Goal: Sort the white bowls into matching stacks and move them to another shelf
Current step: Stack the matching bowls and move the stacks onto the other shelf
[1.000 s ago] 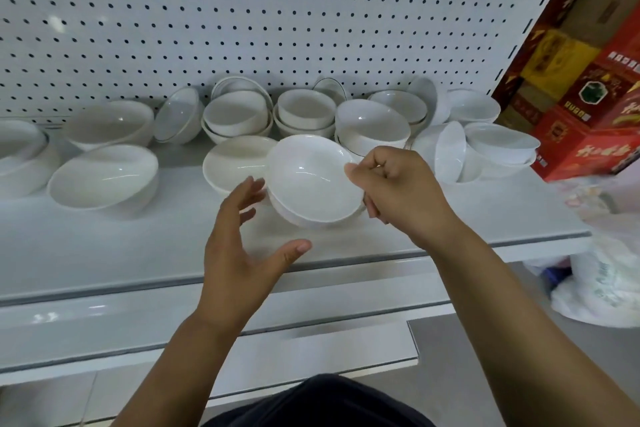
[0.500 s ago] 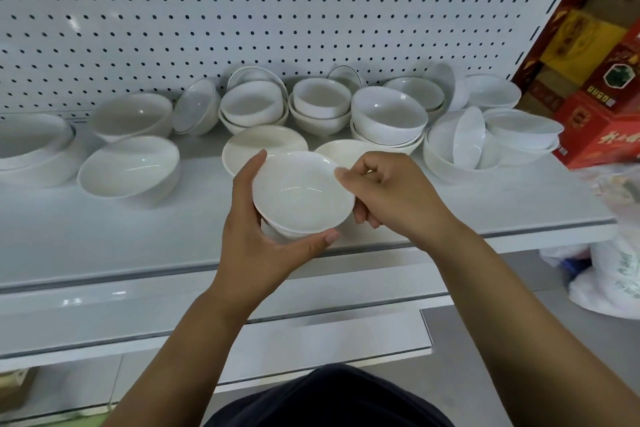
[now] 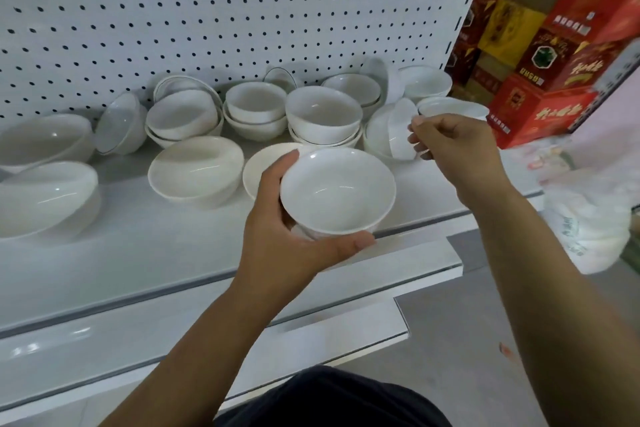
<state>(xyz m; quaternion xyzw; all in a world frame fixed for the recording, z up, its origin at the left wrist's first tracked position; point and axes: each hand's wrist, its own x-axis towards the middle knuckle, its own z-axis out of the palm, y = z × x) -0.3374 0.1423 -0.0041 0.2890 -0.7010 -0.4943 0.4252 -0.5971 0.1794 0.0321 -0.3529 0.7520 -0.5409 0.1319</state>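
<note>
My left hand (image 3: 287, 232) grips a small white bowl (image 3: 337, 192) from below and the left, holding it above the front of the white shelf (image 3: 156, 253). My right hand (image 3: 453, 146) hovers off to the right with fingers loosely curled and nothing in it, close to an upright bowl (image 3: 398, 130) in the right cluster. Several white bowls stand along the back of the shelf, some nested, among them a stacked pair (image 3: 323, 118). A shallow bowl (image 3: 195, 172) and another shallow bowl (image 3: 263, 170) sit just behind the held bowl.
Two large bowls (image 3: 45, 194) sit at the left end. A white pegboard (image 3: 207, 17) backs the shelf. Red and yellow boxes (image 3: 540, 73) stand at the right, with a white plastic bag (image 3: 588, 225) below. A lower shelf edge (image 3: 242, 333) juts out in front.
My right hand let go of the bowl and moved right toward the right cluster. My left hand now holds the bowl alone.
</note>
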